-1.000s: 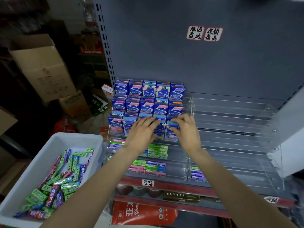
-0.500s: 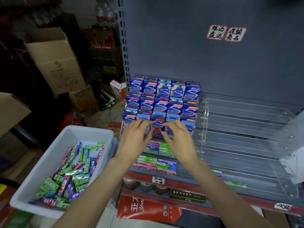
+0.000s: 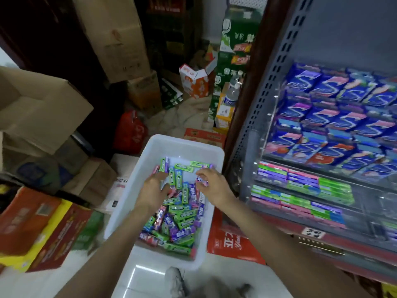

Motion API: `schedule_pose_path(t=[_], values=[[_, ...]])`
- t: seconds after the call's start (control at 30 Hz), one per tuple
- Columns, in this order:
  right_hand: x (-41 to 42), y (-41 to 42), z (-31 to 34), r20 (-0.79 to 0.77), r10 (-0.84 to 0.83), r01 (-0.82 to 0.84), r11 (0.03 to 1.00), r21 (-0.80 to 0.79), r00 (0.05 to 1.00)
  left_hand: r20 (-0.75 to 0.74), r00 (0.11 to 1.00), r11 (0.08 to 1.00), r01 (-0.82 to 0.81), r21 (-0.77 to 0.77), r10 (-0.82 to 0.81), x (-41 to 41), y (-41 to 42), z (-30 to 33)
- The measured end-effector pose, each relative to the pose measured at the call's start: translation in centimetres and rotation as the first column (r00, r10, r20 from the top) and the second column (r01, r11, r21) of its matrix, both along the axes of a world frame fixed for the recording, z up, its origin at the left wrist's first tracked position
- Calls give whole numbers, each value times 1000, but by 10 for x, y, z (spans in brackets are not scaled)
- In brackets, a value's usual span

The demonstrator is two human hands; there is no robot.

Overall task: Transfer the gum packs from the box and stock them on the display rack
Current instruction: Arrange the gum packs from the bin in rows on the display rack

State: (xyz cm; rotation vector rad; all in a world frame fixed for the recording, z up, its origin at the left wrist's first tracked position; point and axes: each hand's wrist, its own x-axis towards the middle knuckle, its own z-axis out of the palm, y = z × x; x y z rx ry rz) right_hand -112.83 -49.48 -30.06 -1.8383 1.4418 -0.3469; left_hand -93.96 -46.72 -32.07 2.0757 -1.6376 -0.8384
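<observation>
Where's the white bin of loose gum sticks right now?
In the head view, the white bin sits on the floor at lower centre, just left of the display rack, with both hands over the gum sticks inside it.

Dim indoor light, darkest at the upper left. Motion blur smears the whole picture, edges most. A glare patch shines on the white floor (image 3: 137,276). Wide-angle bending curves the shelf upright (image 3: 277,67).

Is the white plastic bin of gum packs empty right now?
No, the white plastic bin holds a heap of green, purple and pink gum packs, with both hands reaching into it.
</observation>
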Motion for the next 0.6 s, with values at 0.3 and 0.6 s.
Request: schedule_pose_path(t=[0.3, 0.6], values=[[65, -67, -99, -354, -4, 63, 986, 157, 935, 149, 966, 968, 187, 169, -212, 44, -77, -82], [74, -81, -128, -615, -45, 10, 998, -59, 787, 187, 926, 944, 323, 61, -329, 41, -79, -125]])
